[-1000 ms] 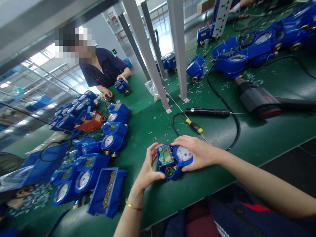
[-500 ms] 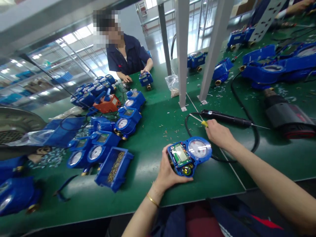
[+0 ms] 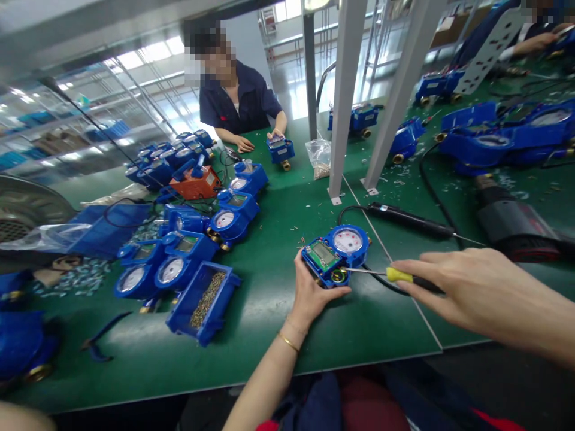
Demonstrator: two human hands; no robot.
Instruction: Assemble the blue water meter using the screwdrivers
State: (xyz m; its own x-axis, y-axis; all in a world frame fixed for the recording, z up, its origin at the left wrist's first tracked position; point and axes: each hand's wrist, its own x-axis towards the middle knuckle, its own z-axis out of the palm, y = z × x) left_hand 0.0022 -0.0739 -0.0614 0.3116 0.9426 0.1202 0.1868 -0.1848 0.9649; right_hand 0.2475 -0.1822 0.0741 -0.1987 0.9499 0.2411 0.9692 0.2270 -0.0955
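My left hand point(image 3: 311, 292) grips the near left end of a blue water meter point(image 3: 362, 256), thumb along its lower edge. The meter's electronics side lies uncovered, with a green circuit board and grey display point(image 3: 321, 252); its round dial faces up on the far right side. In my right hand point(image 3: 476, 287) is a screwdriver point(image 3: 399, 275) with a yellow and black handle, the fingers closed round it. Its thin shaft points left, and the tip is at the meter's lower right corner by a round component point(image 3: 338, 275). Whether the tip touches a screw I cannot tell.
Left of the meter stands a blue bin point(image 3: 179, 326) of small screws, with several finished-looking meters point(image 3: 171, 269) behind it. A black electric screwdriver point(image 3: 411, 219) and a heat gun point(image 3: 516, 215) lie right. Metal posts point(image 3: 348, 102) rise ahead; a co-worker point(image 3: 245, 99) sits across the table.
My right hand has drawn back toward me and turned the screwdriver, bringing its tip from the far table area to the meter. The meter is turned slightly, still in my left hand.
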